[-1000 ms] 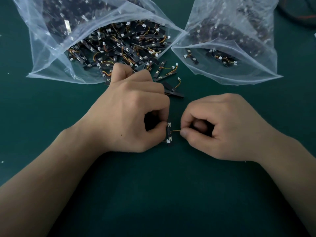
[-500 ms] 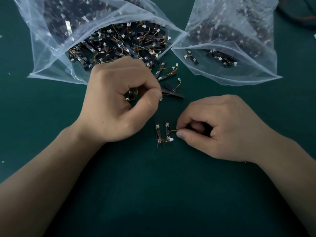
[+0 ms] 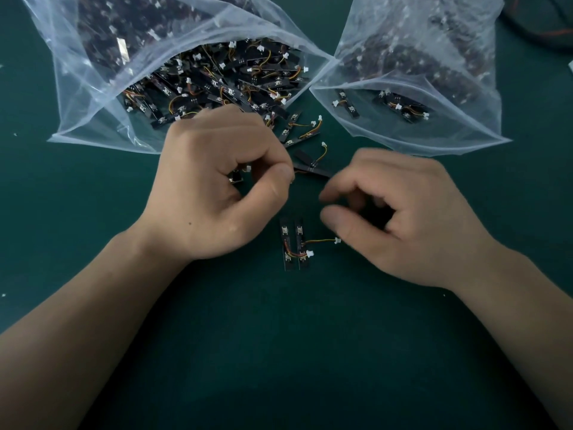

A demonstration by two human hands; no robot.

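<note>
The left hand covers most of a small black part; only a bit peeks out. The fingers of the right hand are blurry. The left bag and the right bag are cut off at the top. Parts deep inside look foggy.

The left hand pinches a small board; two boards lie beside the right hand.

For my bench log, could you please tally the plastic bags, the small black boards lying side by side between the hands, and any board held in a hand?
Plastic bags: 2
Boards side by side on the mat: 2
Board held in the left hand: 1
Total: 5
</note>
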